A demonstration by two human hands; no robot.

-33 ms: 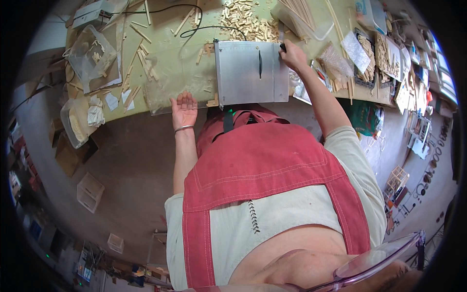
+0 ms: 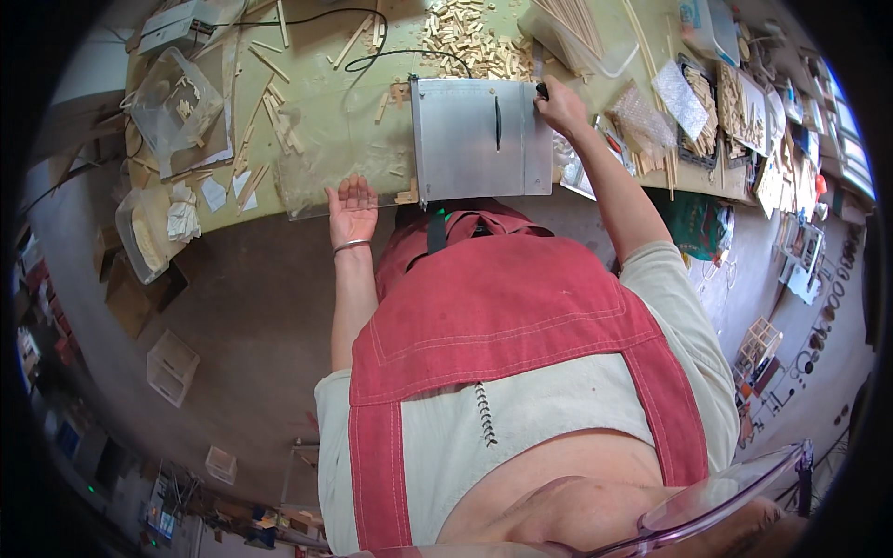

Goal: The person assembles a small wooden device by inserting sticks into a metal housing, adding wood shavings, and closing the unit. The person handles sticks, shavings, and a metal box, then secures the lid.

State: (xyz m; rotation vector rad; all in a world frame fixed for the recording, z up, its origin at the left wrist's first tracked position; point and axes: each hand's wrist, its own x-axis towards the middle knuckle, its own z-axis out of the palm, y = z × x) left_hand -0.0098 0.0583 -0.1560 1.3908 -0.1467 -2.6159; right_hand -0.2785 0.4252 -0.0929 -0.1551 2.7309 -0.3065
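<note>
A small bench saw point(image 2: 458, 139) with a flat silver metal top stands at the table's near edge. A dark narrow slot with what looks like a blade point(image 2: 498, 123) runs across its top. My right hand point(image 2: 563, 107) is closed round a black handle point(image 2: 541, 90) at the saw's far right corner; the fingers partly hide it. To the left of the saw, my left hand point(image 2: 353, 212) lies palm up at the table edge with its fingers stretched and nothing in it. Under and beyond it is a clear sheet point(image 2: 321, 153). A small wood block point(image 2: 406, 196) sits by the saw's near left corner.
Many short wood pieces point(image 2: 470, 42) are heaped behind the saw. A black cable point(image 2: 363, 63) crosses the table. Clear plastic bins point(image 2: 177, 107) stand at the left, with loose thin sticks point(image 2: 279, 121) nearby. Bubble wrap point(image 2: 640, 116) and a crate of sticks point(image 2: 698, 112) are at the right.
</note>
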